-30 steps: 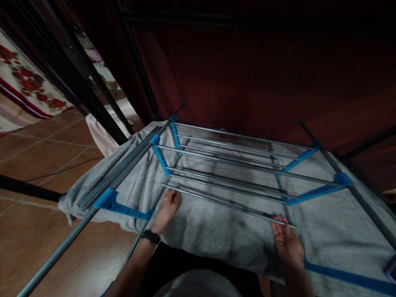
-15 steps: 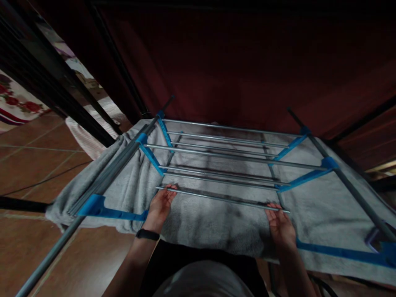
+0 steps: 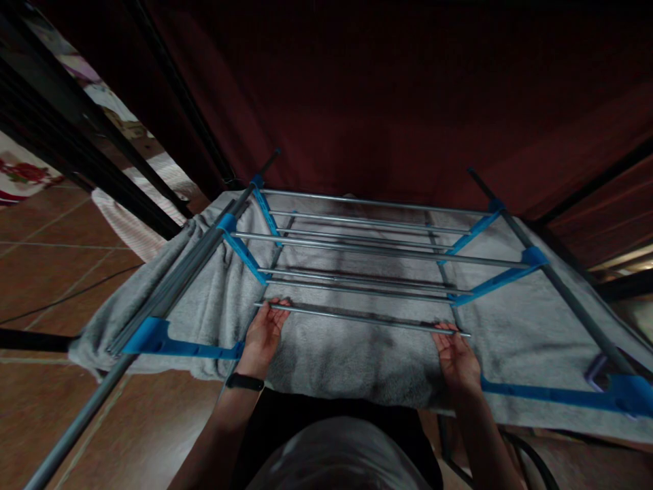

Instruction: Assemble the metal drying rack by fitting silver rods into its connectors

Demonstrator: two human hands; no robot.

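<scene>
A thin metal rod (image 3: 357,318) lies crosswise between my two hands, detached at both ends from any bracket. Near its left end, my left hand (image 3: 265,330) grips it between thumb and fingers, palm up. At the opposite end my right hand (image 3: 456,354) supports it with fingers curled beneath. Beyond the rod stands a rack frame of grey poles with blue plastic brackets (image 3: 245,257) and several metal crossbars (image 3: 377,252). Close to my left forearm is another blue bracket (image 3: 188,348); a matching blue bracket (image 3: 551,397) extends right of my right hand.
A grey fleece blanket (image 3: 357,367) covers the surface under the rack. Several loose rods (image 3: 173,286) lie along the left pole. Behind is a dark red panel (image 3: 367,116). Tiled floor (image 3: 45,286) shows at left, with a striped cloth (image 3: 132,211) and a cable.
The view has shifted slightly, so the rack sits a little higher and further left. Both hands keep hold of the rod in nearly the same pose.
</scene>
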